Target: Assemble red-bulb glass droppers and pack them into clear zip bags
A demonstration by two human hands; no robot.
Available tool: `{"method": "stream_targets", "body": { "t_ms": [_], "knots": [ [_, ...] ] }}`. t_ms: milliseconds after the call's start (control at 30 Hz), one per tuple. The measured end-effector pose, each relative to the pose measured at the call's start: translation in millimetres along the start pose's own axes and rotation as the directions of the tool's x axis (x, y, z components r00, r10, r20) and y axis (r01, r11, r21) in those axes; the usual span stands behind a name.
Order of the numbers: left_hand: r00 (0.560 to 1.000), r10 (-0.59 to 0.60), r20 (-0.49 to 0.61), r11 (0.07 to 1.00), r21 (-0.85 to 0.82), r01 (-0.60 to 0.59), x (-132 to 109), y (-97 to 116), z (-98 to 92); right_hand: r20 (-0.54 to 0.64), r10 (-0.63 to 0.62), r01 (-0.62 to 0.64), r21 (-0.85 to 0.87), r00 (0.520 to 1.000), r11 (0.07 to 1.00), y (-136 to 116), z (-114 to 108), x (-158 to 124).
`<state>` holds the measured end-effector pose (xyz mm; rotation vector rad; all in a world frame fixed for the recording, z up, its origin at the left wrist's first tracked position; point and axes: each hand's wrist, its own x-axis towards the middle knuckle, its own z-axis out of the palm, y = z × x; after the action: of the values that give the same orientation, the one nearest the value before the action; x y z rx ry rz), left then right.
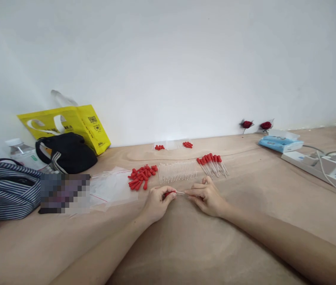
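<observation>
Over the wooden table, my left hand (156, 202) pinches a small red bulb-shaped cap (168, 194), mostly covered by the fingers. My right hand (208, 198) is closed on a thin whitish stick (180, 193), which runs across to the red cap. How far the stick reaches into the cap is hidden. Just beyond my left hand lies a pile of loose red caps (139, 178). A row of bare whitish sticks (177, 171) lies past both hands. Behind my right hand, several sticks with red caps on one end (212, 163) lie side by side.
Clear plastic bags (112, 186) lie left of the caps, near a striped pouch (10, 190), a black bag (69, 152) and a yellow bag (92, 130). Small red pieces (188, 145) lie by the wall. At right are a tissue pack (280, 143) and a power strip (319, 168) with cables.
</observation>
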<state>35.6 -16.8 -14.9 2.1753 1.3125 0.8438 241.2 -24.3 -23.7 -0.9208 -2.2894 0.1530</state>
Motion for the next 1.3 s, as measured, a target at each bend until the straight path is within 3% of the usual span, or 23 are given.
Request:
{"method": "stream_targets", "body": {
  "t_ms": [200,767,1067,1300],
  "knots": [
    [0.996,0.072,0.059,0.982,0.168,-0.081,-4,6,-0.6,-0.005,-0.038,0.037,-0.049,0.999,0.998,1,-2,0],
    [0.973,0.198,0.115,0.942,0.253,-0.222,-6,16,-2.1,0.070,0.012,-0.010,-0.022,0.997,1.000,-3,-1,6],
    [0.979,0.159,0.126,0.961,0.207,-0.183,-2,6,-4.6,0.092,0.028,-0.027,-0.013,0.995,1.000,-4,-2,7],
    [0.985,0.166,0.054,0.956,0.237,-0.174,-2,5,-6.7,0.077,0.000,0.002,-0.024,0.997,1.000,4,-8,4]
  ]
}}
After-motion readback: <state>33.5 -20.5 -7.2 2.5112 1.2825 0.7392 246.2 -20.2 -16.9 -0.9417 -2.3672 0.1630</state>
